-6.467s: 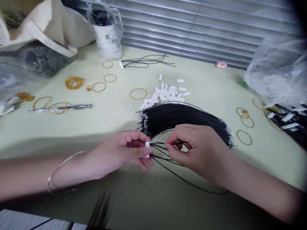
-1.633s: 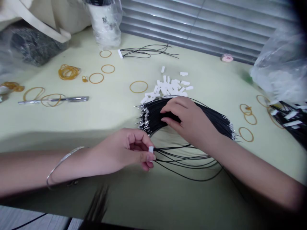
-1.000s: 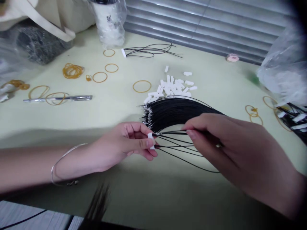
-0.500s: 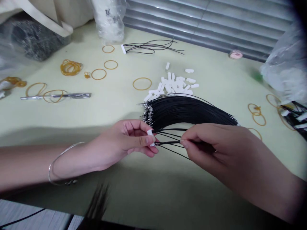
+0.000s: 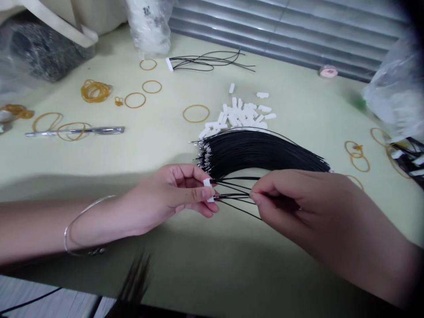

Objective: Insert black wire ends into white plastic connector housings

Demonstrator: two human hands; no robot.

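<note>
My left hand (image 5: 185, 192) pinches a white connector housing (image 5: 208, 186) between thumb and fingers. Several black wires (image 5: 232, 182) run from the housing's right side toward my right hand (image 5: 294, 207). The thumb and forefinger of that hand are closed on a wire, and its other fingers are curled and partly hidden. Just beyond both hands lies a thick bundle of black wires (image 5: 258, 152), with bare metal terminals (image 5: 204, 157) at its left end. Behind the bundle is a heap of white connector housings (image 5: 243, 115).
A wired connector (image 5: 169, 65) lies farther back. Rubber bands (image 5: 196, 113) and a pen (image 5: 106, 130) are on the left of the table (image 5: 159, 145). Plastic bags (image 5: 150, 26) stand at the back, and another bag (image 5: 397, 88) with wired pieces is at the right.
The wire in my right hand has shifted slightly at the housing, its metal end now less visible. Both hands stay nearly in place; the view has moved a little.
</note>
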